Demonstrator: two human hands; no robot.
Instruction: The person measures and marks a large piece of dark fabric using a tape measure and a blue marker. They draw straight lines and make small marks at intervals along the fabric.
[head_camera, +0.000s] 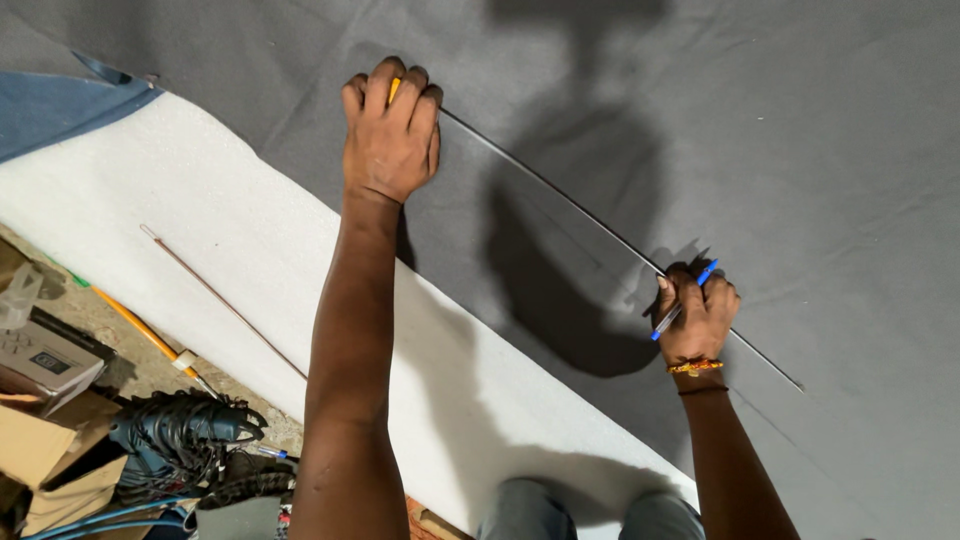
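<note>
My left hand (390, 130) is closed on the end of a long thin straightedge (560, 190), pressing it flat on a dark grey fabric sheet (780, 150); a bit of yellow shows between the fingers. The straightedge runs diagonally down to the right. My right hand (697, 318) grips a blue pen (683, 303) against the straightedge's edge, its tip on the fabric. A band with orange beads sits on the right wrist.
A white padded sheet (200, 230) lies under the grey fabric, with a thin brown rod (220, 298) on it. Blue cloth (60, 105) is at upper left. At lower left are a yellow stick (135, 325), cardboard boxes (40, 450) and a power tool with cables (180, 440). My knees (590, 512) show below.
</note>
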